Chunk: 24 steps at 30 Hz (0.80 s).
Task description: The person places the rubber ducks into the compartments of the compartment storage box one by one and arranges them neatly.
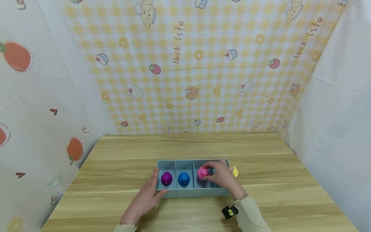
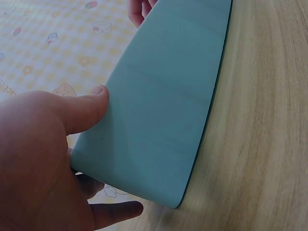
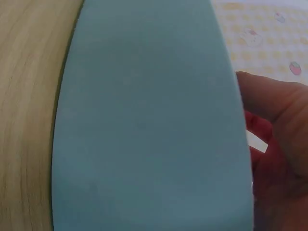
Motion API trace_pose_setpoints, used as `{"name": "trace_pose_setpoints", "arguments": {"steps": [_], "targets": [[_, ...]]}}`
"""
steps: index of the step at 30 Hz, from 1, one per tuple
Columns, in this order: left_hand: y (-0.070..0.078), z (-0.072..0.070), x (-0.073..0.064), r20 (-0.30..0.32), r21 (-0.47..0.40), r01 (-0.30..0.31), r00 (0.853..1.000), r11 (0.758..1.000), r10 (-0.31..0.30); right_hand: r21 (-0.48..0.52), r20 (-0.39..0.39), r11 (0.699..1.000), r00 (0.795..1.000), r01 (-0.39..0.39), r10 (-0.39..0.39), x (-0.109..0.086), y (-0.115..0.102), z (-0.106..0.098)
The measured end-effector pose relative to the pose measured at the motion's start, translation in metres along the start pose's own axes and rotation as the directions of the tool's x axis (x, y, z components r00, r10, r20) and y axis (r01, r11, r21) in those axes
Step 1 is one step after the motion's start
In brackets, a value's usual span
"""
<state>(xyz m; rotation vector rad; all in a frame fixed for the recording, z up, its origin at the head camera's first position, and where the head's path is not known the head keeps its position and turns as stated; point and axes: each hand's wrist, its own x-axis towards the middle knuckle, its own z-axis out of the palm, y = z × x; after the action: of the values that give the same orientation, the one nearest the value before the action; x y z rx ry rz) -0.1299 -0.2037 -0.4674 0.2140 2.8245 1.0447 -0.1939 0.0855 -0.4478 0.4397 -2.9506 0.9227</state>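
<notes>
Two hands (image 1: 147, 195) (image 1: 222, 174), four toys (image 1: 166, 178) (image 1: 184, 179) (image 1: 202, 173) (image 1: 235, 172) (one box (image 1: 197, 193))

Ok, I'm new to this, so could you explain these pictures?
No machine here: the left hand and right hand are bare human ones. Pictures come from the head, left wrist and right wrist, in that order. A divided box stands on a wood-grain table, holding a purple toy duck and a blue toy duck in its two leftmost compartments. The left touches the box's left end; the right pinches a pink toy duck at the third compartment. Something yellow, partly hidden, shows beside that hand.
</notes>
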Motion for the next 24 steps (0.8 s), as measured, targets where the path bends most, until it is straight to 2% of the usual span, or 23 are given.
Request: {"name": "trace_pose_setpoints", "arguments": {"steps": [7, 24], "targets": [[-0.003, -0.001, 0.001, -0.019, 0.01, -0.022, 1.0, 1.0, 0.023, -0.132, 0.045, 0.99, 0.998, 0.052, -0.046, 0.005, -0.003, 0.008], [-0.005, -0.005, 0.005, -0.007, 0.015, -0.026, 1.0, 1.0, 0.026, -0.218, 0.074, 0.975, 0.997, 0.046, -0.03, 0.01, -0.013, 0.016]]}}
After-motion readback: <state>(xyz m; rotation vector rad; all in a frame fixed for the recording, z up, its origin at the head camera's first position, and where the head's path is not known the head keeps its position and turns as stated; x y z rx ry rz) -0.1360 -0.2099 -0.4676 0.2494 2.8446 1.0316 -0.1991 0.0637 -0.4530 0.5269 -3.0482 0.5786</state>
